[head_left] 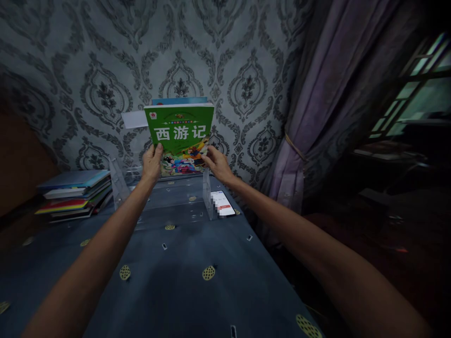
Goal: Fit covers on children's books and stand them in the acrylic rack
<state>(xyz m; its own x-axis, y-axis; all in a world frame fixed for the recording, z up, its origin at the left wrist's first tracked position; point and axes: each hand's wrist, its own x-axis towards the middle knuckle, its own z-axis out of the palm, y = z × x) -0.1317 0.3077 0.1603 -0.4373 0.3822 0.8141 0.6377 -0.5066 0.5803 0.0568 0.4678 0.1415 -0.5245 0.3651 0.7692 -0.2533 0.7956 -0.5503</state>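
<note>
A green picture book (181,122) with large white Chinese characters faces me, upright, above the far part of the table. My left hand (152,162) grips its lower left edge, thumb on the front cover. My right hand (216,162) is closed at its lower right edge, fingertips against the cover. Behind the green book, the top of a blue book (181,100) shows; the rest of it is hidden. Below and around stands a clear plastic rack (207,197), its side panels rising left and right. A white flat piece (134,119) juts out left of the book.
A stack of books (75,192) lies left of the rack. A phone with a lit screen (222,203) lies right of it. The patterned dark blue tablecloth (169,300) covers the table. A tied purple curtain (299,141) hangs at the right, beside the patterned wall.
</note>
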